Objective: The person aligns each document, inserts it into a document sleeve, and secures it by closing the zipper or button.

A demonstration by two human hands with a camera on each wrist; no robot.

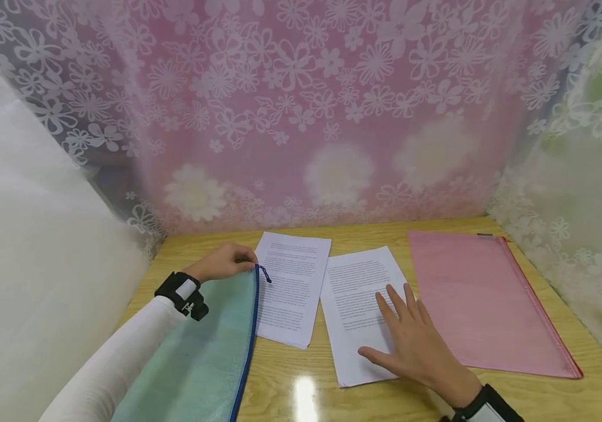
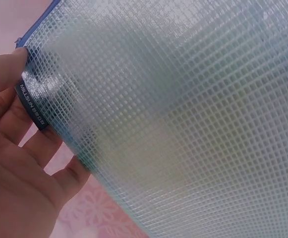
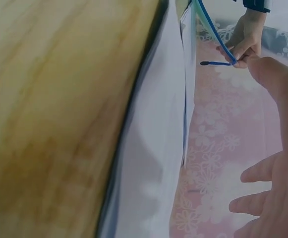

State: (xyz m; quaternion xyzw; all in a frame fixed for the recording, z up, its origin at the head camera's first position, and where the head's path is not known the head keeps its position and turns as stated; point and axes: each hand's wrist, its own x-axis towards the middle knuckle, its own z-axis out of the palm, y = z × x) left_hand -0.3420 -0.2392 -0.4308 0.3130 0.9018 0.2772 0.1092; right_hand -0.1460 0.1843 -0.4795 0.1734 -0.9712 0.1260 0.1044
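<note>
My left hand [image 1: 228,261] pinches the upper corner of a green mesh zipper pouch [image 1: 195,346], thumb on one face and fingers behind it. The pouch has a blue zipper edge with a dangling pull cord, and the left wrist view shows a dark label [image 2: 30,106] at the gripped corner. Over the lower right part of a printed paper stack [image 1: 356,293] is my right hand [image 1: 417,340], fingers straight and spread. It holds nothing. A second printed paper stack [image 1: 292,281] lies beside the pouch, its left edge partly covered by it.
A pink mesh zipper pouch [image 1: 490,305] with a red zipper edge lies flat on the right of the wooden table [image 1: 274,375]. Behind the table hangs a pink flowered curtain [image 1: 279,117], with pale sheeting at both sides.
</note>
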